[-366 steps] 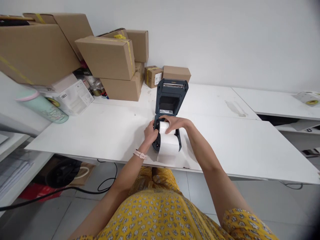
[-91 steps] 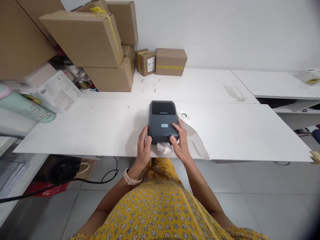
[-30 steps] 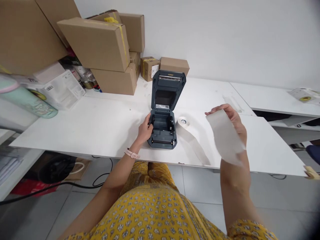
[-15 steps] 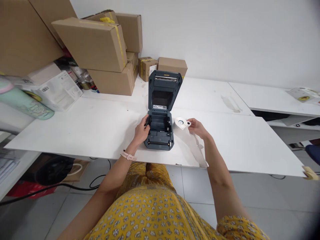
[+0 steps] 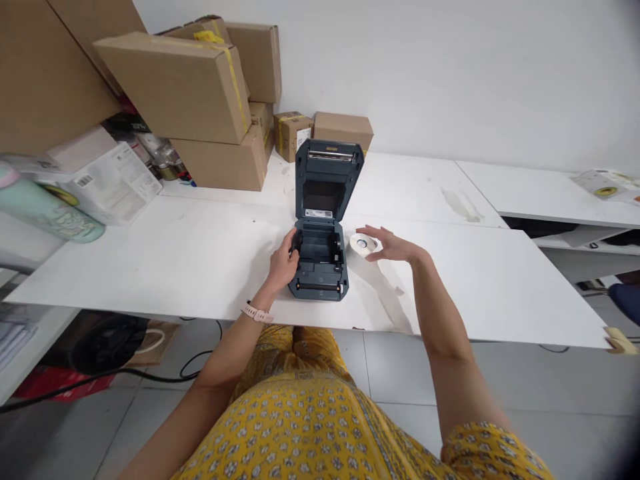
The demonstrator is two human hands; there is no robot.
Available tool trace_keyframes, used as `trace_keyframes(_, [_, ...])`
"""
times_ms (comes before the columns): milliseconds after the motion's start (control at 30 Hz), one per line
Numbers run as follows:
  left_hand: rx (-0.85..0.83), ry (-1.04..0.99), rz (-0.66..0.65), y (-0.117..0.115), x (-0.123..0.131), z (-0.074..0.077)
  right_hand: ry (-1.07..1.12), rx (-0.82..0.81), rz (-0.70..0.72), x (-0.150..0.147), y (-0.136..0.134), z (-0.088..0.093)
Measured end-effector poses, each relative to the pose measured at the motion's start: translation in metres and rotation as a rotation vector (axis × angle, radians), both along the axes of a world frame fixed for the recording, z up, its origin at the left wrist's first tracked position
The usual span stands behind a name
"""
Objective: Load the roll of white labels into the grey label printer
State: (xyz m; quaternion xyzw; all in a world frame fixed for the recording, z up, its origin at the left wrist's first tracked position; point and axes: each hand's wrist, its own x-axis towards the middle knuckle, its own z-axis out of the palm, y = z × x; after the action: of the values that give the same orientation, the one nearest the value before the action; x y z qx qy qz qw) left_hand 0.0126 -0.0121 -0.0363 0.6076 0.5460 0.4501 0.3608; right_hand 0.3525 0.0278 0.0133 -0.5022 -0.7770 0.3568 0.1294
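One open dark blue-grey plastic printer (image 5: 320, 273) on white table (image 5: 210, 253), L hand (image 5: 283, 265) grasping its L edge; R hand (image 5: 394, 248) w/ fingers curved around white paper roll (image 5: 361, 245) just R of printer, can't tell if gripped.

Taped cardboard boxes (image 5: 170, 90), an open label printer (image 5: 321, 225) and a long white surface (image 5: 480, 280) suggest a packing workroom.

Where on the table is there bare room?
Bare: the table right of the right hand, and between the left hand and the bottle. Crowded: back left, with boxes, and just right of the printer, where the roll and strip lie.
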Motion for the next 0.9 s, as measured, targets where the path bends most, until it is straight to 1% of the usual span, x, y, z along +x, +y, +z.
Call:
trace_keyframes(67, [-0.018, 0.029, -0.018, 0.000, 0.000, 0.001, -0.049, 0.030, 0.001, -0.011, 0.004, -0.004])
trace_keyframes(133, [-0.026, 0.031, -0.024, -0.001, 0.000, 0.003, -0.041, 0.069, -0.021, -0.015, 0.005, -0.007])
trace_keyframes(233, [-0.034, 0.026, -0.014, -0.002, 0.000, 0.004, 0.078, 0.114, -0.110, -0.011, -0.002, -0.003])
trace_keyframes(300, [-0.041, 0.040, -0.009, -0.002, 0.001, 0.003, 0.234, 0.135, -0.157, -0.006, -0.011, 0.008])
trace_keyframes(367, [-0.042, 0.046, -0.003, -0.003, 0.002, 0.003, 0.405, 0.140, -0.184, -0.009, -0.022, 0.024])
trace_keyframes(467, [-0.030, -0.025, -0.001, -0.003, 0.002, 0.000, 0.608, 0.101, -0.189, -0.035, -0.035, 0.047])
trace_keyframes(533, [-0.037, -0.113, -0.005, -0.003, 0.003, -0.003, 0.635, 0.095, -0.116, -0.061, -0.036, 0.059])
trace_keyframes(600, [-0.054, -0.187, 0.002, -0.003, 0.003, -0.006, 0.521, 0.116, 0.014, -0.088, -0.028, 0.066])
trace_keyframes(667, [-0.065, -0.234, 0.009, -0.002, 0.003, -0.010, 0.305, 0.142, 0.154, -0.111, -0.014, 0.069])
trace_keyframes(733, [-0.071, -0.261, 0.006, -0.001, 0.003, -0.013, 0.093, 0.175, 0.246, -0.129, 0.000, 0.067])
trace_keyframes(800, [-0.076, -0.279, 0.005, -0.001, 0.002, -0.016, -0.073, 0.196, 0.286, -0.140, 0.012, 0.063])
trace_keyframes(900, [-0.091, -0.272, 0.018, 0.000, 0.002, -0.017, -0.216, 0.201, 0.310, -0.150, 0.021, 0.052])
